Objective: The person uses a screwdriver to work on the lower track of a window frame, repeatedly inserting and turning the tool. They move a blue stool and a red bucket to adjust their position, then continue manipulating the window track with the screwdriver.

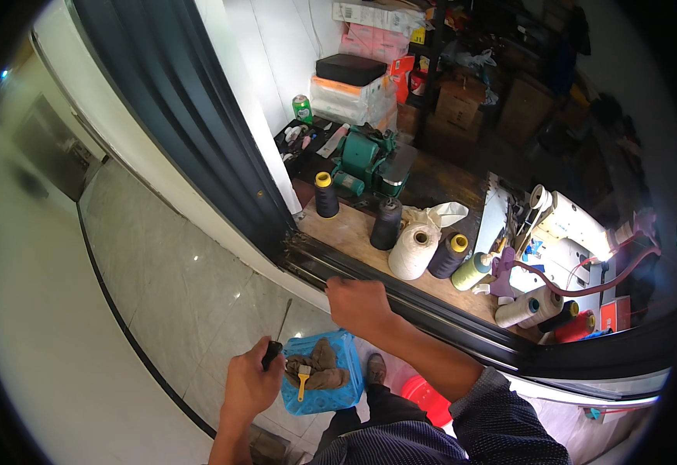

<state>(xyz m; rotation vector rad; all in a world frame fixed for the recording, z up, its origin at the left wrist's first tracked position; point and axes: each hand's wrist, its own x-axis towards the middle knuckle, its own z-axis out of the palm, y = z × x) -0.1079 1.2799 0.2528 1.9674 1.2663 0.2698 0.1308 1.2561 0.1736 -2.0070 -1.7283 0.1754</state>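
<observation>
My left hand (252, 381) is closed around the black handle of a screwdriver (286, 319), whose thin shaft points up and away from me. My right hand (358, 304) is at the near edge of the dark window track (307, 267), its fingers curled together. What those fingers hold, if anything, is hidden. Below and between the hands stands a blue plastic stool (296, 401). On it lie a crumpled brown cloth (329, 378) and a paintbrush (302, 387) with a yellow handle.
Behind the track, thread cones, among them a white cone (414, 252), line a wooden worktop. A green bench machine (360, 159) and a lit sewing machine (575, 221) stand farther in. A dark shutter panel (191, 101) rises at left. A red bucket (424, 397) sits near my legs.
</observation>
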